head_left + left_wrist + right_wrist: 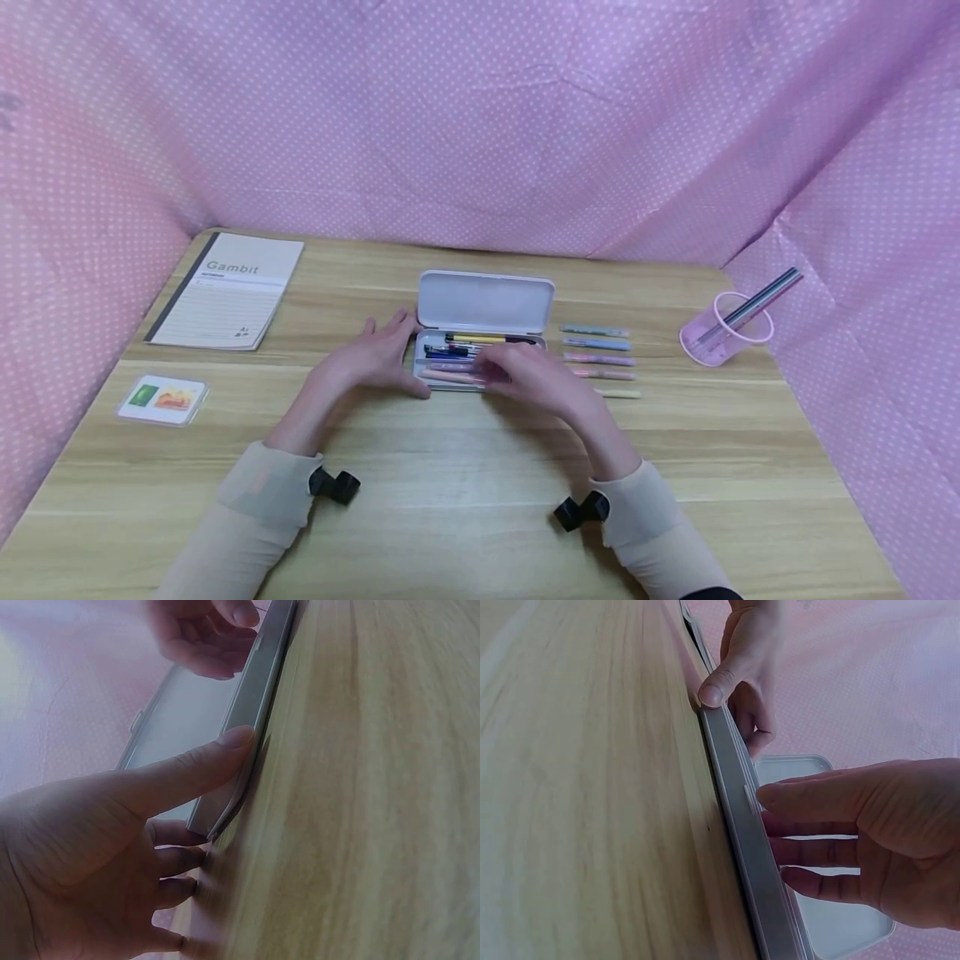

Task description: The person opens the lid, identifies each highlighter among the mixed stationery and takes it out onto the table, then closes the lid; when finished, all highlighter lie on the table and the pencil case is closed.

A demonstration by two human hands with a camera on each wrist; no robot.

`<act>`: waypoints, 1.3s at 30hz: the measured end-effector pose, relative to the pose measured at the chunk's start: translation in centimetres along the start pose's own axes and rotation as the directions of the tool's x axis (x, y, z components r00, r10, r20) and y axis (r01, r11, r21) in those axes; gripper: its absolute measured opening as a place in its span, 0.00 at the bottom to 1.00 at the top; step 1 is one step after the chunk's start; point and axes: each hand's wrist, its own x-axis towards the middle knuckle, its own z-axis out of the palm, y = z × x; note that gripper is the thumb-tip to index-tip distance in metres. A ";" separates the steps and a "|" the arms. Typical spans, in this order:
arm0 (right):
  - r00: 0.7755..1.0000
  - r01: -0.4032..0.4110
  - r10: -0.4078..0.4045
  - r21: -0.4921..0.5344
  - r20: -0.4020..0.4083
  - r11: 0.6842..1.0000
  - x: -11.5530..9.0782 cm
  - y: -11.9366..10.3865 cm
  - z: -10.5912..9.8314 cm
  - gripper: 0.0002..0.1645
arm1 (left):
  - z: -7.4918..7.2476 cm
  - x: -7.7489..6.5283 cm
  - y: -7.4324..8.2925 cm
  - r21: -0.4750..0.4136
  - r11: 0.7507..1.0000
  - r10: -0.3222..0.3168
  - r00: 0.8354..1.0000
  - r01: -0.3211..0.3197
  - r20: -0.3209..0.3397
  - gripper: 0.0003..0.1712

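Observation:
A shallow pencil case (486,302) lies on the table with its lid raised at the back. Several pens (450,377) fill its tray, among them a yellow one, dark blue ones and pale pink ones. My left hand (382,354) holds the left end of the case, thumb (237,738) against the front wall and fingers around the end. Over the right part of the tray is my right hand (525,375), its fingers (817,852) extended behind the front wall and partly hidden by it. No pen shows between its thumb and fingers.
Several pastel pens (597,359) lie in a row right of the case. A pink mesh cup (708,337) with dark pencils stands at the far right. At the left are a notebook (225,292) and a small card (162,400). Pink dotted cloth (480,142) surrounds the table.

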 end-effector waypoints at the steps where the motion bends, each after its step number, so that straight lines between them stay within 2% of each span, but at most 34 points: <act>1: 1.000 -0.002 0.002 -0.006 0.000 1.000 0.0 0.0 0.0 0.11 | 0.0 0.1 0.0 0.002 1.000 0.001 1.000 -0.001 -0.001 0.58; 28: 0.999 -0.029 0.026 -0.117 -0.023 0.993 0.1 -0.5 0.8 0.08 | -0.1 0.2 0.0 0.016 1.000 0.007 1.000 -0.007 -0.002 0.58; 39: 0.999 -0.012 0.006 -0.145 -0.044 0.989 0.0 -0.4 0.8 0.06 | 0.1 0.4 -0.3 0.014 1.000 0.001 1.000 -0.001 -0.002 0.58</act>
